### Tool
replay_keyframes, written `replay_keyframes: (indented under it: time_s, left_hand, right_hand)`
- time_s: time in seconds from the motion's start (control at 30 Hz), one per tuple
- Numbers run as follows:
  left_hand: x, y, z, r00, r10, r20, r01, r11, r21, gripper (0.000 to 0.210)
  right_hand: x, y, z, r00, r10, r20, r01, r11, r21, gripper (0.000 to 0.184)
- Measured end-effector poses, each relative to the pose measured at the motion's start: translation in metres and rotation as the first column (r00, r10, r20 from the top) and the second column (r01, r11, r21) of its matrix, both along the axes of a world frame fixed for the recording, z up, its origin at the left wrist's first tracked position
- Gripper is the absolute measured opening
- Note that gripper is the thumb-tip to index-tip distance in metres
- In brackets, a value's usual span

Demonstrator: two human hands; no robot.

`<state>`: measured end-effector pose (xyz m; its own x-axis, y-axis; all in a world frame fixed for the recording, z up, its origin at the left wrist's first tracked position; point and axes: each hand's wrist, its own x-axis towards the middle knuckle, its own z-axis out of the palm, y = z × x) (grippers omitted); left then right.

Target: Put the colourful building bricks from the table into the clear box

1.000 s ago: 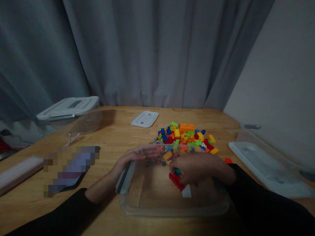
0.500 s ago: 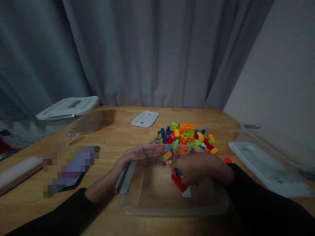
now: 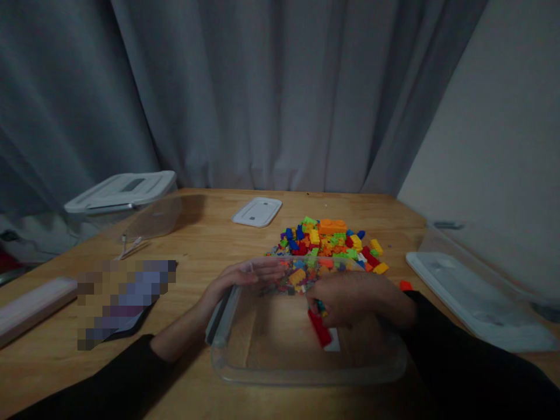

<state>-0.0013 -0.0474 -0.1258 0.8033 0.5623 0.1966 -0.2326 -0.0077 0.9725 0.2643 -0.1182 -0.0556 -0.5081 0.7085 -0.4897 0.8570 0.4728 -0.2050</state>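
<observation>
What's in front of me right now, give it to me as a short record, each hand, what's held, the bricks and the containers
Left hand: fingers extended, at the clear bin's far left corner
Right hand: gripping a red brick within the bin's outline; depth unclear
Brick pile: mixed colours, heaped on the table beyond the bin
Small white lid: flat on the table, left of the pile
Lidded box: far left, white lid on
Loose orange brick: beside the right sleeve

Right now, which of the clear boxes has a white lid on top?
The far-left box: its white lid covers the top. The open middle box has none, and at the right-hand box white plastic shows only low down.
</observation>
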Motion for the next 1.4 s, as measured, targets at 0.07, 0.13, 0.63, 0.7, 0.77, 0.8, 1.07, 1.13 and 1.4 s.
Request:
replay_keyframes:
  time_s: [0.07,0.13,0.63,0.7,0.77,0.8,1.07,1.13,1.4]
  left_hand:
    - [0.000,0.001,0.000,1.000,0.008,-0.001,-0.008,1.000,-0.006,0.058]
    - [0.001,0.000,0.001,1.000,0.024,0.011,-0.023,0.999,-0.033,0.058]
    - [0.000,-0.010,0.003,0.998,0.048,0.046,-0.042,0.992,-0.121,0.056]
    - [0.000,-0.009,0.002,0.997,0.056,0.053,-0.049,0.991,-0.127,0.054]
    - [0.000,-0.008,-0.001,0.996,0.059,0.065,-0.050,0.989,-0.138,0.054]
    - [0.000,-0.007,-0.002,0.996,0.052,0.070,-0.042,0.989,-0.141,0.054]
    - [0.000,-0.009,0.001,0.997,0.034,0.072,-0.024,0.991,-0.129,0.059]
    - [0.000,-0.010,0.004,0.998,0.032,0.052,-0.026,0.995,-0.101,0.058]
    - [0.001,-0.010,0.006,0.999,0.034,0.032,-0.032,0.997,-0.063,0.058]
  right_hand:
    - [0.000,0.001,0.001,0.999,0.021,-0.027,-0.021,1.000,0.012,0.018]
    - [0.002,0.002,0.005,0.993,0.049,-0.110,-0.048,0.999,0.017,0.020]
    - [0.143,0.092,-0.020,0.624,-0.222,-0.749,0.717,0.544,0.436,0.029]
    - [0.155,0.103,-0.040,0.650,-0.251,-0.717,0.720,0.506,0.475,0.034]
    - [0.161,0.109,-0.057,0.660,-0.274,-0.700,0.722,0.488,0.490,0.042]
    - [0.162,0.111,-0.063,0.665,-0.281,-0.692,0.720,0.488,0.494,0.045]
    - [0.159,0.116,-0.082,0.694,-0.256,-0.673,0.669,0.574,0.471,0.052]
    - [0.158,0.116,-0.082,0.691,-0.249,-0.679,0.667,0.580,0.467,0.051]
    - [0.154,0.114,-0.078,0.644,-0.207,-0.737,0.694,0.565,0.447,0.049]
